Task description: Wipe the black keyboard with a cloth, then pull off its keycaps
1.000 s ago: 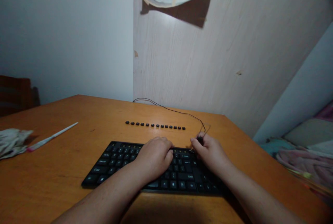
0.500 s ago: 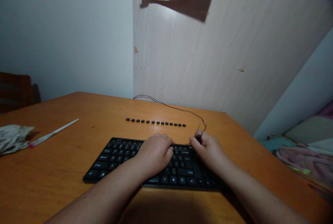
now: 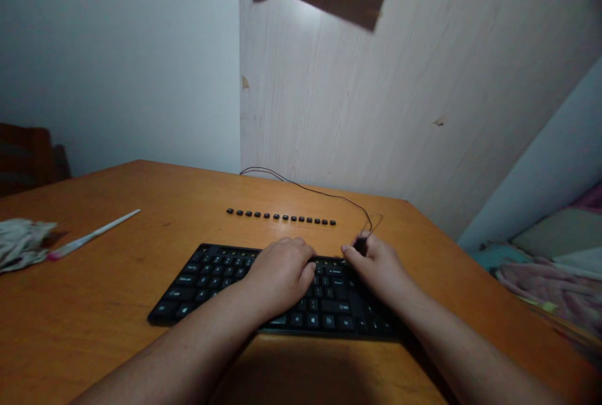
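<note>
A black keyboard (image 3: 207, 279) lies on the orange wooden table (image 3: 141, 198). My left hand (image 3: 279, 273) rests on its middle, fingers curled down over the upper key rows and pressing on it. My right hand (image 3: 379, 267) is at the keyboard's top right corner, its fingers pinched on a small dark tool (image 3: 361, 243) with thin wire loops that stick up behind it. Beyond the keyboard, several loose black keycaps (image 3: 281, 217) lie in a straight row on the table. A thin black cable (image 3: 305, 189) runs from the right hand's spot back toward the wall.
A white stick with a pink end (image 3: 91, 236) and a crumpled cloth (image 3: 21, 242) lie at the table's left. A dark wooden chair (image 3: 28, 157) stands behind the left edge. A pale wood-grain panel (image 3: 352, 110) rises behind the table. Bedding (image 3: 540, 267) is piled at the right.
Both hands stay where they were on the keyboard. Everything sits a little higher in the picture, as my head has tilted slightly.
</note>
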Available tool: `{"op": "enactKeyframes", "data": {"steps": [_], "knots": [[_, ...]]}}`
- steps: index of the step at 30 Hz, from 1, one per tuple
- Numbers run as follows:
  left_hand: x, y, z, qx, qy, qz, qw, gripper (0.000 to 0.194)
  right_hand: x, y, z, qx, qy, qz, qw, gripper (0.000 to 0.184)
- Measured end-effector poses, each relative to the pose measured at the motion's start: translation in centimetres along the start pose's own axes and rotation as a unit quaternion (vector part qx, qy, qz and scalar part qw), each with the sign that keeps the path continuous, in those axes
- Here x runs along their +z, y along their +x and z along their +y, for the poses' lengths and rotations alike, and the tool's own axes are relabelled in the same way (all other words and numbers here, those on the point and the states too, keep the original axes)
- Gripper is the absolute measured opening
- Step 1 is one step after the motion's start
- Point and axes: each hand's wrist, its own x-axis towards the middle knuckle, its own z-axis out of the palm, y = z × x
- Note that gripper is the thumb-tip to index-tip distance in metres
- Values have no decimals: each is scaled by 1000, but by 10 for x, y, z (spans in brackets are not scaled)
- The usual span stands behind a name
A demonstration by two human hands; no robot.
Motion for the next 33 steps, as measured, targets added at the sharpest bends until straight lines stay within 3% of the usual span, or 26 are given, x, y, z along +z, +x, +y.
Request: {"op": "enactKeyframes", "data": {"steps": [16,27,33], "knots": [[1,-1,-2,23,5,-19,1000,30,3,5,6,62,62,31,996,15],[1,0,-2,23,-4,-19,1000,31,5,3,10,62,85,48,993,15],[0,0,-2,18,-13,-21,1000,30,2,-2,-2,24,21,72,997,18]]}}
